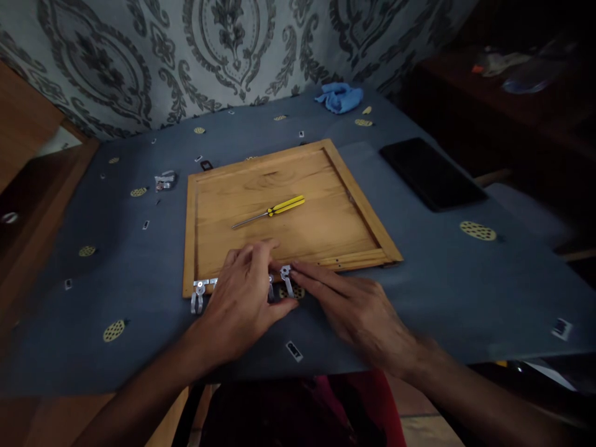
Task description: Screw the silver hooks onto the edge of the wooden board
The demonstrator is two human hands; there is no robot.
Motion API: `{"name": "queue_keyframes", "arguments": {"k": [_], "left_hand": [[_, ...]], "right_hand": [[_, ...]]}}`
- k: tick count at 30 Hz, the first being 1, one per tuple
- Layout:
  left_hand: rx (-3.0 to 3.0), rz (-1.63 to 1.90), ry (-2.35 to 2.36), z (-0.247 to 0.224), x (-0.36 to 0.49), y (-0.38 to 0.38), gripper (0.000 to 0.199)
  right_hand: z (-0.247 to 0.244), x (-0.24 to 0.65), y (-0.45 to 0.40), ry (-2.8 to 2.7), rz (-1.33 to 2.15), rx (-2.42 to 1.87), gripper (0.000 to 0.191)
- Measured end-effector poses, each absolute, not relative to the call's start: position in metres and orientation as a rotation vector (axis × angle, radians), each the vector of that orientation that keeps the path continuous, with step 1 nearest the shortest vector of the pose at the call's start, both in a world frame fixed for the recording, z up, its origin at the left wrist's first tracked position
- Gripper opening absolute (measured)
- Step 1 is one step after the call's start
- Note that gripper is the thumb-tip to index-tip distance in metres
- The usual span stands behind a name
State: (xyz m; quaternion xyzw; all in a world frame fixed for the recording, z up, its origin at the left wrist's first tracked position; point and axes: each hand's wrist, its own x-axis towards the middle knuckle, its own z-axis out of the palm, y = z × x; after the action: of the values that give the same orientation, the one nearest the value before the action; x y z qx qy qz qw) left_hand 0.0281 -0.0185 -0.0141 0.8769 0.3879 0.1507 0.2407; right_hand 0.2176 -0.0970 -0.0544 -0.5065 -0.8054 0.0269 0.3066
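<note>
At the nearest edge, dark and red cloth [388, 403] shows below the surface [465, 304], which has a grey-blue cover printed with yellow pineapples and small labels. Just past that edge, the left hand [249, 282] lies over the near side of a flat, orange-brown wooden framed panel [223, 192]. Its thumb stands apart from the fingers, which bend over the near rail; whether its grip holds anything underneath I cannot tell. The right hand [361, 304] comes in from the other side, its fingertips touching a silver metal two-pronged fitting [287, 282] at the rail. Its thumb is hidden, so I cannot tell whether that grip is closed on the piece.

Left of the left hand, a similar silver metal bracket [200, 289] sits on the rail, its prongs hanging over the near edge. Another metal piece [270, 288] shows partly between the left hand and the fitting.

Farther in, a yellow-and-black-handled screwdriver [269, 212] lies on the panel, its shaft pointing left. Beyond the panel's left side, silver metal pieces [165, 180] rest together on the cover; to its right lies a black, flat rectangular device [433, 174]. Farther back are a crumpled blue cloth [339, 98] and pale hanging fabric [162, 37] with dark ornamental patterns.
</note>
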Motion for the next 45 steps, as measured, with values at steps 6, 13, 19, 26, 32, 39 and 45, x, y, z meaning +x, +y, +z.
{"name": "queue_keyframes", "arguments": {"k": [6,13,19,26,32,39,45], "left_hand": [[2.369,0.425,1.076,-0.016,0.028,-0.019,0.073],[2.435,0.427,1.105,-0.017,0.027,-0.021,0.073],[2.469,0.426,1.101,-0.015,0.026,-0.021,0.075],[2.391,0.392,1.144,-0.014,0.025,-0.021,0.073],[2.36,0.362,1.18,-0.012,0.027,-0.02,0.071],[2.363,0.362,1.176,-0.012,0.028,-0.021,0.076],[2.394,0.373,1.186,-0.012,0.027,-0.021,0.075]], "right_hand": [[-0.056,0.218,-0.097,-2.157,0.053,-1.371,0.039],[-0.056,0.217,-0.097,-2.171,-0.02,-1.322,0.037],[-0.049,0.217,-0.097,-2.195,-0.044,-1.304,0.038],[-0.048,0.219,-0.096,-2.212,-0.052,-1.277,0.038],[-0.048,0.22,-0.097,-2.237,-0.007,-1.296,0.039],[-0.044,0.218,-0.096,-2.225,-0.018,-1.309,0.04],[-0.046,0.218,-0.096,-2.254,-0.009,-1.333,0.039]]}}
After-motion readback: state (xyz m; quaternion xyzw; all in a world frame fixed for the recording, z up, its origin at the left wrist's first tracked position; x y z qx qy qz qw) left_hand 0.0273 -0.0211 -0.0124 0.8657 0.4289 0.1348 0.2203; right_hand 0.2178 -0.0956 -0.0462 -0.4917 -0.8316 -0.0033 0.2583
